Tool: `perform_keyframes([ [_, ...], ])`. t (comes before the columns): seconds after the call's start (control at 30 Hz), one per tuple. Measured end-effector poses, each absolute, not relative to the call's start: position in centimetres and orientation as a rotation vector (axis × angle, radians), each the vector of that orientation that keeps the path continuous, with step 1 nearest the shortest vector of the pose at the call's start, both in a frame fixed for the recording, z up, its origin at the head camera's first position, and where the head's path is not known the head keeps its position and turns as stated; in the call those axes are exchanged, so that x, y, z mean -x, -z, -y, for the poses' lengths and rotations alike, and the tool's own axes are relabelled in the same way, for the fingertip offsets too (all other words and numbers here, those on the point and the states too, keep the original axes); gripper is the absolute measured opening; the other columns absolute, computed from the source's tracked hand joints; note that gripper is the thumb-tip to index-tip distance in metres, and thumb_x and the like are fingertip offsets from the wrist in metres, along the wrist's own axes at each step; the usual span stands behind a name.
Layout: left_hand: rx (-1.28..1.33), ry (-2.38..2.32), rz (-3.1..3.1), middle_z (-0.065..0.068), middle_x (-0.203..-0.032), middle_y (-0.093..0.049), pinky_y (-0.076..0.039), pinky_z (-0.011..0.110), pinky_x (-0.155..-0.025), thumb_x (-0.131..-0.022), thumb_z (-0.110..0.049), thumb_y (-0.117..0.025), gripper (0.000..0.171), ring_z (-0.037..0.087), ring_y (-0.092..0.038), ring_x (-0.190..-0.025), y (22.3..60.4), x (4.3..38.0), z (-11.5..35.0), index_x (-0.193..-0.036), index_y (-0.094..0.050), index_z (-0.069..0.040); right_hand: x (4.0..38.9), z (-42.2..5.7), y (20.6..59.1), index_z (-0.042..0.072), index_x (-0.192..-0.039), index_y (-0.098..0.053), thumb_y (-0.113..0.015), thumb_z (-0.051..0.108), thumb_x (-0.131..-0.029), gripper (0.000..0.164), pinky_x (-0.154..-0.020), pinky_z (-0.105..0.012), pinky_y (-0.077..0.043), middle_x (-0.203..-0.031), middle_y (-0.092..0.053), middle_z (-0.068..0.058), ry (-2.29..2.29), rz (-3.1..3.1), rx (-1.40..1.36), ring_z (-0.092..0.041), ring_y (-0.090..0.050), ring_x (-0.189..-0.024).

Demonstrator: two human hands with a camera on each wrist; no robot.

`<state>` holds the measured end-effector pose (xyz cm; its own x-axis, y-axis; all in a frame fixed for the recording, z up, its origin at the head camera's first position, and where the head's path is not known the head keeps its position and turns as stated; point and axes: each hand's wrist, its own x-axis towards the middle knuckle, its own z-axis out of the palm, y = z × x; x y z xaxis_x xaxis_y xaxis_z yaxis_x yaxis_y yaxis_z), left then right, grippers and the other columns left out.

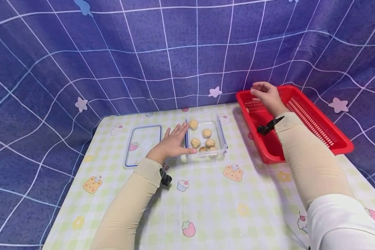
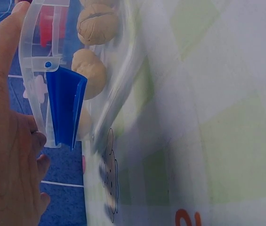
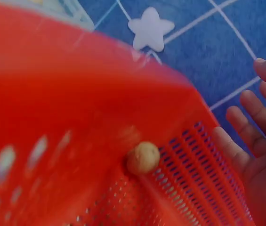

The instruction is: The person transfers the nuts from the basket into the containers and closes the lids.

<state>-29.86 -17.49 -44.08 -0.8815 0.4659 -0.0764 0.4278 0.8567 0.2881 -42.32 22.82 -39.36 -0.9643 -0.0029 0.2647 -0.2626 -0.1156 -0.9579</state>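
Walnuts [image 1: 207, 133]: six are seen in one box [image 1: 223, 137], one in one basket [image 1: 314, 119]
Left hand [image 1: 172, 142]: fingers spread, box touched, walnuts beside
Right hand [image 1: 266, 98]: fingers loosely spread, lone walnut near

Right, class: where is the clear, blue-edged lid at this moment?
In the head view, the clear lid lies flat on the left part of the tablecloth, left of the container of walnuts, with the left hand between them.

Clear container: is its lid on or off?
Off. The blue-edged lid lies apart on the tablecloth, left of the container in the head view, and the walnuts inside sit uncovered.
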Motion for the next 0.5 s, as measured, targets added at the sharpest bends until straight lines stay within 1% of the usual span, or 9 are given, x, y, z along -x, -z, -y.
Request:
perform_keyframes([
  [0.03,-0.701,-0.398,-2.889,0.009,-0.170,-0.002,0.002,0.061,-0.122,-0.083,-0.083,-0.052,0.118,0.028,0.000,-0.156,44.1,29.9,17.5,-0.164,-0.006,-0.010,42.4,-23.0,39.6,-0.001,-0.114,-0.063,-0.068,-0.005,-0.091,0.024,-0.067,-0.022,-0.060,-0.094,-0.070,0.002,-2.199,1.987,-0.283,-0.007,-0.068,-0.086],
  [0.1,-0.698,-0.409,-2.888,0.009,-0.170,-0.002,0.003,0.061,-0.122,-0.083,-0.082,-0.054,0.118,0.028,0.000,-0.156,44.0,29.8,17.5,-0.164,-0.007,-0.010,42.6,-23.4,40.0,-0.002,-0.117,-0.062,-0.068,-0.003,-0.092,0.026,-0.066,-0.021,-0.059,-0.093,-0.069,0.005,-2.192,2.039,-0.247,-0.004,-0.067,-0.084],
  [0.2,-0.697,-0.414,-2.890,0.009,-0.170,-0.002,0.004,0.060,-0.122,-0.083,-0.081,-0.055,0.117,0.029,-0.001,-0.156,44.0,29.7,17.5,-0.164,-0.007,-0.010,42.8,-23.9,40.6,-0.001,-0.120,-0.060,-0.068,-0.001,-0.093,0.028,-0.067,-0.021,-0.059,-0.092,-0.067,0.008,-2.183,2.126,-0.202,-0.003,-0.067,-0.082],
  [0.3,-0.698,-0.415,-2.894,0.008,-0.170,-0.002,0.004,0.060,-0.122,-0.083,-0.081,-0.055,0.117,0.030,-0.002,-0.156,44.1,29.7,17.6,-0.164,-0.007,-0.010,42.8,-24.0,41.0,0.001,-0.120,-0.059,-0.067,-0.001,-0.094,0.027,-0.066,-0.021,-0.059,-0.093,-0.068,0.008,-2.199,2.174,-0.185,-0.004,-0.067,-0.084],
  [0.37,-0.703,-0.412,-2.891,0.007,-0.170,-0.001,0.004,0.061,-0.122,-0.083,-0.082,-0.054,0.118,0.030,-0.002,-0.156,44.1,29.8,17.6,-0.164,-0.007,-0.010,42.7,-23.9,41.0,-0.005,-0.124,-0.057,-0.067,0.000,-0.094,0.032,-0.066,-0.021,-0.059,-0.094,-0.068,0.008,-2.197,2.205,-0.181,-0.004,-0.066,-0.084],
  [0.43,-0.706,-0.412,-2.888,0.007,-0.170,-0.001,0.005,0.060,-0.122,-0.082,-0.083,-0.054,0.119,0.030,-0.001,-0.156,44.2,29.8,17.7,-0.164,-0.007,-0.011,42.7,-23.9,41.2,-0.011,-0.130,-0.052,-0.067,0.002,-0.095,0.040,-0.066,-0.021,-0.059,-0.095,-0.068,0.008,-2.197,2.230,-0.175,-0.003,-0.066,-0.086],
  [0.5,-0.709,-0.405,-2.885,0.006,-0.170,0.000,0.006,0.059,-0.122,-0.081,-0.084,-0.053,0.120,0.030,-0.001,-0.156,44.3,29.9,17.7,-0.164,-0.006,-0.011,42.9,-24.1,41.6,-0.014,-0.136,-0.046,-0.067,0.003,-0.096,0.048,-0.069,-0.022,-0.059,-0.094,-0.067,0.011,-2.180,2.277,-0.158,-0.001,-0.065,-0.086],
])
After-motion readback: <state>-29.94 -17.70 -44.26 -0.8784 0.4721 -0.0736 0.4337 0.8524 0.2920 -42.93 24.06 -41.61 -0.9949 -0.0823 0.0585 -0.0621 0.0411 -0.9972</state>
